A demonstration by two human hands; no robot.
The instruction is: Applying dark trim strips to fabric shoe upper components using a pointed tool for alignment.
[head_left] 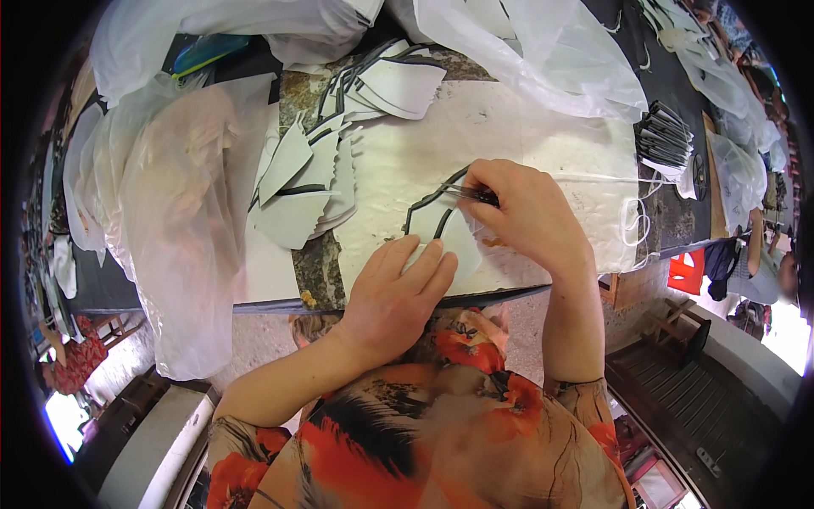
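A white cut piece (456, 240) with black edging strips lies on the pale work sheet in front of me. My left hand (398, 293) rests flat on its lower left part, fingers stretched out, pressing it down. In my right hand (526, 208) are small dark metal snips (476, 195), gripped between thumb and fingers. Their pointed tip touches or nearly touches the black strip (432, 197) along the piece's upper edge; the exact contact is too small to tell. Part of the snips is hidden by my fingers.
Similar white pieces with black edging lie in piles (298, 191) to the left and in another pile (403, 85) farther back. Clear plastic bags (182, 187) cover the left and back. At the right stand a bundle of dark-edged pieces (666, 140) and a loose white cord (634, 222).
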